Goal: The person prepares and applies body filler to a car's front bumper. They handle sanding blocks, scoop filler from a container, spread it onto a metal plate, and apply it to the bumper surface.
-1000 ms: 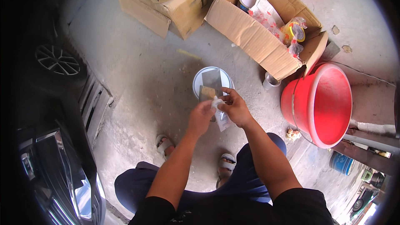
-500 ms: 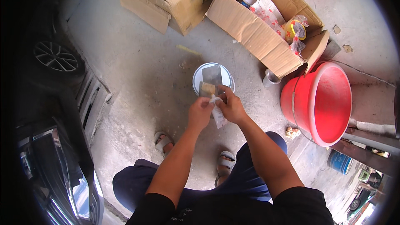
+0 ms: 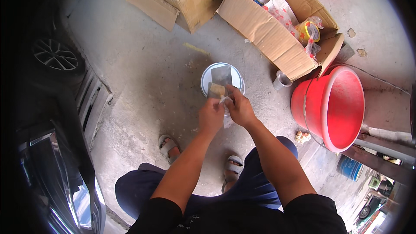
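Over a round can with a white lid (image 3: 206, 80), my two hands are close together. My left hand (image 3: 211, 115) is closed at the lower edge of a grey flat scraper blade (image 3: 213, 95), which carries a beige dab of paste (image 3: 217, 90). My right hand (image 3: 239, 109) pinches a whitish soft tube (image 3: 225, 100) at its upper end, beside the blade. The tube's lower part hangs between the hands, mostly hidden by the fingers. A second grey flat plate (image 3: 222, 74) lies on the can's lid.
An open cardboard box (image 3: 266, 30) with cans and plastic bags stands ahead right, a closed carton (image 3: 195, 8) beside it. A red bucket (image 3: 310, 104) and a clear cup (image 3: 282, 80) stand to the right. A dark car (image 3: 60, 160) is at left.
The tube has tipped so its long lower part shows less. Both hands have shifted slightly, still close together over the can. The view has moved a little.
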`<state>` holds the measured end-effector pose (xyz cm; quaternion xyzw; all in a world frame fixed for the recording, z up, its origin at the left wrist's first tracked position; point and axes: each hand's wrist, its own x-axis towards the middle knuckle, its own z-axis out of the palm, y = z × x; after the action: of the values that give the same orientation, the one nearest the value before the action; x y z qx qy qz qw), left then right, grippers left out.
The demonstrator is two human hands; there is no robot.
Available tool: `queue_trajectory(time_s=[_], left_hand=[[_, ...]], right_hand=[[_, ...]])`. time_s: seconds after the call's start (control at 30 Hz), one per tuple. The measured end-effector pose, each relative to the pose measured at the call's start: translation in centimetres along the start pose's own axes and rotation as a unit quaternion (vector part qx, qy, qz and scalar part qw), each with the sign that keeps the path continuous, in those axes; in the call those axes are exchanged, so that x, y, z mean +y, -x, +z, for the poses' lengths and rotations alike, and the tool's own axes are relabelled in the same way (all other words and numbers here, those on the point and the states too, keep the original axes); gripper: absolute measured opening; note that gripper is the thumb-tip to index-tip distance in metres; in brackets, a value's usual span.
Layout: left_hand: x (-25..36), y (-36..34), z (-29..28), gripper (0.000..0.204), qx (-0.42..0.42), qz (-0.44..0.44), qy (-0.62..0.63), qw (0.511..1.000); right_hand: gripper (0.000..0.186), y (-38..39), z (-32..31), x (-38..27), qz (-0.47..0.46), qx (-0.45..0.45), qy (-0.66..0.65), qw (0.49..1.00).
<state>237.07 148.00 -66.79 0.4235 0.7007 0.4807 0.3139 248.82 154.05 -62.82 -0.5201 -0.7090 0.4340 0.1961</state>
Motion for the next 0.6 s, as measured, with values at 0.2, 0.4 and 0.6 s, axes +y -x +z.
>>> queue_trajectory(time_s=[0.2,0.4,0.6], left_hand=[[-0.09,-0.08,0.32,0.009,0.017,0.017,-0.027,0.999],[-0.20,-0.17,0.51,0.009,0.037,0.034,-0.048,0.998],[-0.26,-0.06,0.79,0.010,0.047,0.040,-0.061,0.996]], right_hand=[[0.044,-0.13,0.42,0.33,-0.051,0.030,0.051,0.997],[0.043,-0.22,0.52,0.00,-0.068,0.039,0.057,0.995],[0.041,-0.25,0.67,0.01,-0.070,0.054,0.068,0.994]])
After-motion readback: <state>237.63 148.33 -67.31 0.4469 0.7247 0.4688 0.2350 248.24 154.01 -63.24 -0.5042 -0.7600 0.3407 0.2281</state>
